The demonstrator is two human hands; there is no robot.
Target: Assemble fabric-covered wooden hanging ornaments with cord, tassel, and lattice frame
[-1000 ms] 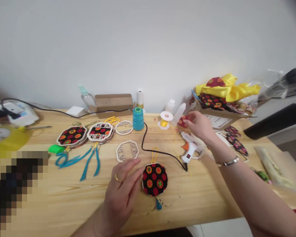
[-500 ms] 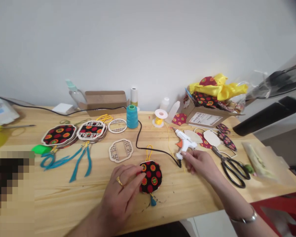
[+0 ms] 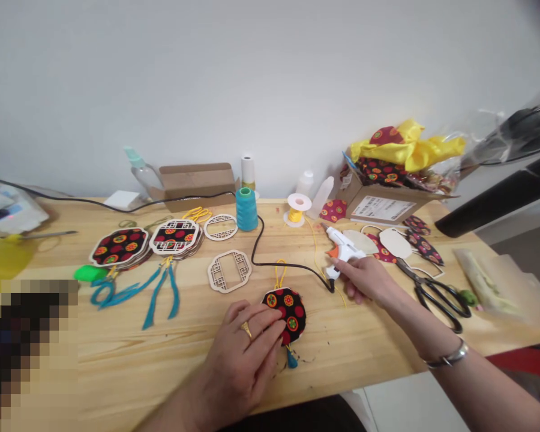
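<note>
Ornament (image 3: 299, 307): tassel (image 3: 292, 360) attached; left hand (image 3: 247, 345) rests on it, unclenched. Right hand (image 3: 368, 279) grasps glue gun (image 3: 343, 249). Frame (image 3: 218, 276): loose, ornament's 10 o'clock.

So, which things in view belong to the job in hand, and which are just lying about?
In the job:
round patterned piece, under the left hand
glue gun, its handle in the right hand

Apparently just lying about:
black-handled scissors
teal thread cone
spray bottle
</note>
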